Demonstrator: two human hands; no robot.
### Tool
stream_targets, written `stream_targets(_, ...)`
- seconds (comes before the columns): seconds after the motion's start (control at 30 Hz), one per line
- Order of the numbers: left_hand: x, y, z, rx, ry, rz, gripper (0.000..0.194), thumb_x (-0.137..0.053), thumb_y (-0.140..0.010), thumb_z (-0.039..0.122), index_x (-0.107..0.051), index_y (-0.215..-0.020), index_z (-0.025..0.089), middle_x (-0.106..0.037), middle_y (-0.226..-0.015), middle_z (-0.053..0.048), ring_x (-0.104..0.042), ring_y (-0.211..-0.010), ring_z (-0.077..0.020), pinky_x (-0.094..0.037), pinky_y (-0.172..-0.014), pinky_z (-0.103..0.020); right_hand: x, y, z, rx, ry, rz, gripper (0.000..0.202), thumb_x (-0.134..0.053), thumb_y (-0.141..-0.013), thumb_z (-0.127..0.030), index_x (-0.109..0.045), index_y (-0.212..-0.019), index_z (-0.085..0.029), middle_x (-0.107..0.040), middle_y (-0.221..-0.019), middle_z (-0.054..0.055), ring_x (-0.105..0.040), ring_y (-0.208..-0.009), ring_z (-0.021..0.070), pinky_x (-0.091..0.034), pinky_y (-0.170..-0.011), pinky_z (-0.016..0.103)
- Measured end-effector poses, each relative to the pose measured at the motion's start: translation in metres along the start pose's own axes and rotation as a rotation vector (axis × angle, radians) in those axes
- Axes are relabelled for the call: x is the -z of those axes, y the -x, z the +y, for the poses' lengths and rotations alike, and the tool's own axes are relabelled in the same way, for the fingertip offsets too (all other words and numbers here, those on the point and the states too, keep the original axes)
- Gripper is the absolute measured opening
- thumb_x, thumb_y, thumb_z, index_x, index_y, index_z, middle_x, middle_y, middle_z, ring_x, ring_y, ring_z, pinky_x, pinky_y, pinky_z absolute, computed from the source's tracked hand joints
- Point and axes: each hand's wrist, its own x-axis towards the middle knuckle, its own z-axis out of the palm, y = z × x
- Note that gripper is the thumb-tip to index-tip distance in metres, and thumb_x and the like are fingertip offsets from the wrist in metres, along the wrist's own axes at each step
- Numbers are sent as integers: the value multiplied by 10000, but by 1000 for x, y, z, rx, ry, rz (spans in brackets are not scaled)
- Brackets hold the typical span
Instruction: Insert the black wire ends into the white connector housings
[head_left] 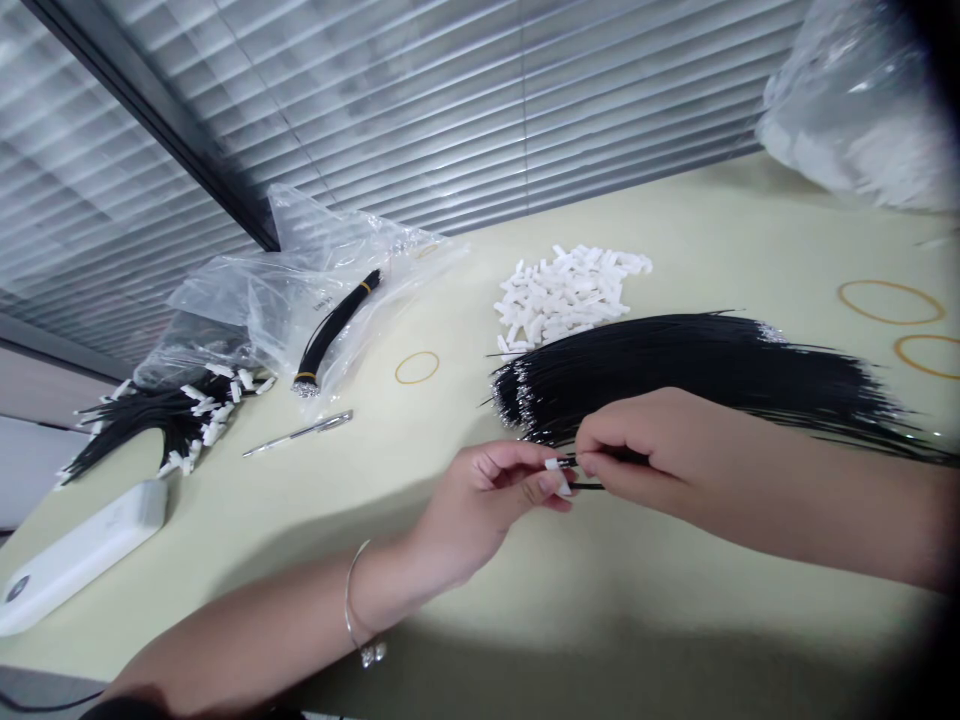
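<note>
A head-worn camera is looking forward and down from within arm's reach of the left hand [480,500] and right hand [652,445], taking in the tabletop [397,475] around their grip and slanting blinds [450,110] beyond it.

"What was behind the table [697,240]?"
"Grey slatted blinds [450,110], with a dark bar [161,125] slanting between them."
"And the table itself?"
"Pale yellow-green, with soft shadows across it."
</note>
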Motion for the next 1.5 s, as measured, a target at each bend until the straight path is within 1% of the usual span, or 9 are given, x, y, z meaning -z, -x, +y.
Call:
stream_targets(0.13, 1, 0, 0, -1, -15, -7, 171, -852, -748, 247, -786, -864, 142, -759, -793, -15, -696, -696, -80, -564, -722, -206, 0, -1, -1, -42, 16, -20, 320, -429, -902, -345, -472, -620, -201, -528, -593, -16, -419, -547, 120, -283, -497, 274)
stream_targets(0.37, 3, -1, -3, -3, 10, -37, 165, -859, -742, 262, -792, -865, 172, -760, -799, -4, -700, -702, -82, -569, -734, -223, -1, -1, 8, 49, 24, -46, 356, -373, -974, -395, -513, -701, -215, -562, -660, -30, -459, -616, 127, -320, -544, 278)
stream_targets(0.7, 4, -2, -2, 3, 18, -59, 161, -875, -718, 258, -789, -813, 162, -748, -759, -4, -693, -693, -82, -557, -720, -218, -1, 2, -1, -93, 19, -48, 359, -384, -937, -412, -494, -657, -216, -536, -609, -17, -428, -569, 134, -285, -507, 297)
stream_targets(0.8, 4, -3, -1, 10, 20, -62, 153, -882, -706, 238, -787, -791, 154, -749, -738, -4, -690, -671, -76, -552, -704, -202, -4, 1, -1, -66, -6, -35, 369, -389, -937, -420, -491, -649, -212, -529, -603, -15, -430, -573, 134, -289, -513, 295)
stream_targets(0.97, 4, -3, -1, 6, 21, -39, 143, -885, -698, 211, -784, -772, 142, -750, -720, -9, -687, -660, -75, -559, -695, -195, -9, -1, 1, 0, -15, 20, 345, -383, -940, -371, -623, -739, -226, -624, -688, -2, -507, -630, 142, -335, -576, 302)
stream_targets(1.13, 3, -1, -2, -44, 63, -50, 156, -890, -687, 210, -778, -781, 155, -752, -736, -6, -678, -653, -83, -583, -662, -217, -7, -1, 0, -158, -183, -4, 359, -479, -887, -485, -640, -689, -233, -577, -587, -21, -425, -506, 119, -285, -455, 268)
stream_targets(1.23, 3, -1, -3, -59, 74, -67, 149, -886, -690, 204, -774, -775, 155, -754, -737, -12, -677, -661, -90, -594, -643, -224, -5, -3, 0, -211, -289, -17, 312, -541, -844, -488, -657, -712, -231, -619, -612, -23, -439, -511, 113, -296, -443, 248)
stream_targets(1.37, 3, -2, -3, -60, 69, -91, 135, -880, -693, 183, -770, -763, 150, -753, -723, -17, -681, -662, -94, -601, -645, -227, -4, -4, 5, -117, -312, -32, 235, -558, -832, -408, -638, -708, -224, -619, -615, -35, -437, -519, 106, -301, -452, 235)
stream_targets(1.5, 4, -2, -2, -38, 51, -103, 153, -891, -675, 196, -765, -743, 144, -746, -702, -15, -673, -632, -93, -596, -652, -240, -4, -3, 9, 30, -261, -16, 264, -529, -888, -397, -668, -749, -221, -593, -626, -32, -451, -555, 109, -303, -485, 239)
